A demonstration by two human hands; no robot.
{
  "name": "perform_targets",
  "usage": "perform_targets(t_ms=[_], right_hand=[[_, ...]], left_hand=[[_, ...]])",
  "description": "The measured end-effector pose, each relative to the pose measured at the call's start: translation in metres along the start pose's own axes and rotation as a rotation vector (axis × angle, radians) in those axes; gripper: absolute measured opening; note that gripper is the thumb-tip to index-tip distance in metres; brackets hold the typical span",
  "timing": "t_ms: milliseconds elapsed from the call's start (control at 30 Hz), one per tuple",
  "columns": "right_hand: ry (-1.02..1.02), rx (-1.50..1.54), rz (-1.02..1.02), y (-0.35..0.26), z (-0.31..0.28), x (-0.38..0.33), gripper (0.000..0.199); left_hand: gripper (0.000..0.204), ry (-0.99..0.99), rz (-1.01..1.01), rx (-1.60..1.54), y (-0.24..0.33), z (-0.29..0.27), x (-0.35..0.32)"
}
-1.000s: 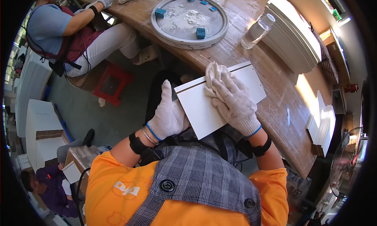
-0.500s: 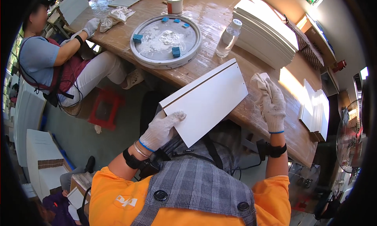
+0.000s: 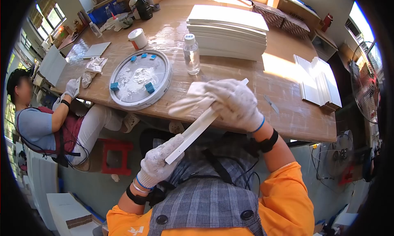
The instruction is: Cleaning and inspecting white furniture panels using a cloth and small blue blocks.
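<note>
Turned on edge in front of me is a white panel [image 3: 193, 137], its narrow side facing up and running diagonally. My left hand [image 3: 159, 162], in a white knit glove, is closed round its near end. Over the far part of the panel's edge lies my right hand [image 3: 238, 104], gloved too, with its fingers closed on a pale cloth [image 3: 191, 99]. The cloth hangs loosely to the left, beside the panel, slightly blurred. Most of the panel's broad face is hidden by its tilt and my hands.
On the table stand a round grey tray [image 3: 164, 86] with white powder and blue blocks, a clear bottle [image 3: 191, 57], a white tub [image 3: 138, 39] and stacked white panels [image 3: 230, 41]. A flat blade [image 3: 271, 104] lies at right. A co-worker [image 3: 35, 125] sits at left near a red stool [image 3: 117, 156].
The panel has turned from its broad face showing to standing on edge. My right hand has brought the cloth leftward onto the panel. The view has swung to the right.
</note>
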State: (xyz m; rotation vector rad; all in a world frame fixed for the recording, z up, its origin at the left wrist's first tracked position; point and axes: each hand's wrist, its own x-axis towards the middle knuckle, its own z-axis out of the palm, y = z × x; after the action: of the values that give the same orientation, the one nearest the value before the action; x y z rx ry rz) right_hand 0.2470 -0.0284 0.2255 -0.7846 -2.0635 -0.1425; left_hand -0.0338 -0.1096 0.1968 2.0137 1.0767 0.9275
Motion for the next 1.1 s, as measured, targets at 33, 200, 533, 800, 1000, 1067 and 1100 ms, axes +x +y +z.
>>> perform_targets(t_ms=[33, 200, 533, 800, 1000, 1067, 1100], right_hand=[[0.054, -0.055, 0.03, 0.024, -0.011, -0.007, 0.033], [-0.023, -0.269, 0.725, 0.088, -0.055, -0.067, 0.026], [-0.595, 0.228, -0.108, -0.112, 0.002, 0.0, 0.062], [-0.632, -0.235, 0.709, 0.028, 0.025, -0.058, 0.047], [-0.363, -0.655, 0.672, 0.07, -0.01, -0.088, 0.051], [-0.219, -0.618, 0.592, 0.062, -0.013, -0.081, 0.057], [-0.197, -0.575, 0.596, 0.063, -0.009, -0.081, 0.05]], left_hand=[[0.041, 0.001, 0.127, 0.051, -0.005, -0.003, 0.001], [0.039, -0.102, 0.446, 0.316, -0.007, -0.01, 0.01], [0.034, -0.04, -0.037, -0.07, 0.0, 0.007, -0.015], [0.034, 0.055, 0.508, 0.756, -0.033, 0.001, -0.032], [0.115, 0.209, -0.035, 0.517, -0.064, 0.023, -0.049], [0.123, 0.183, -0.278, 0.313, -0.066, 0.029, -0.051], [0.125, 0.165, -0.372, 0.241, -0.069, 0.03, -0.054]])
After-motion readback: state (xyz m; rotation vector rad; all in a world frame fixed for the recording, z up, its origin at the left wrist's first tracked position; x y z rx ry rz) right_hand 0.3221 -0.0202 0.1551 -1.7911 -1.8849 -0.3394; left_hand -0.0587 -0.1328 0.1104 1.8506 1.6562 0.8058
